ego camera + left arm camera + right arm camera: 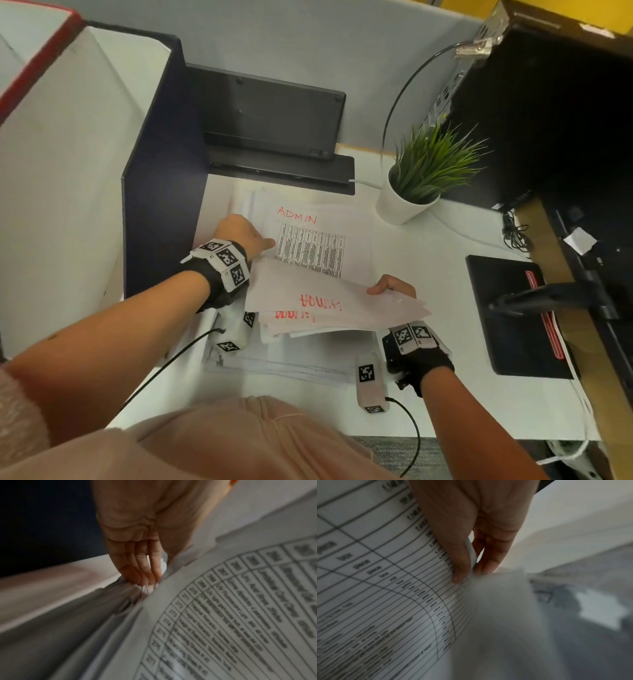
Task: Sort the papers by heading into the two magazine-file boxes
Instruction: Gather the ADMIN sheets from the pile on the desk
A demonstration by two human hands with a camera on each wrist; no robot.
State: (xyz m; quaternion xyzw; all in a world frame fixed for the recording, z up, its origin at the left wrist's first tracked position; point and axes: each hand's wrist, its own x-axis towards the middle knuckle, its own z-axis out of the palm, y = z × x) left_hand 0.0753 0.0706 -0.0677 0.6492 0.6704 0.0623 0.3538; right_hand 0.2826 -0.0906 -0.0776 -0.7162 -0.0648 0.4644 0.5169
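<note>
A sheet headed ADMIN [318,240] in red, with a printed table, lies on top of a paper stack [291,365] on the white desk [428,246]. My right hand [394,287] pinches a bundle of sheets [329,303] by its right edge. The bundle is lifted over the stack's near half, and red ADMIN headings show upside down on it. In the right wrist view my thumb and fingers [489,561] clamp the bundle's edge [471,553]. My left hand [245,234] is at the stack's left edge with its thumb lying on the top sheet. Its straight fingers [145,574] touch the page edges. A tall dark blue box [161,171] stands left of the papers.
A black slab [267,113] leans on the grey partition behind the papers, above a flat black tray [281,168]. A potted plant [418,178] stands at the back right. A black pad [510,315] lies at the right, with a dark computer case [555,113] and cables beyond.
</note>
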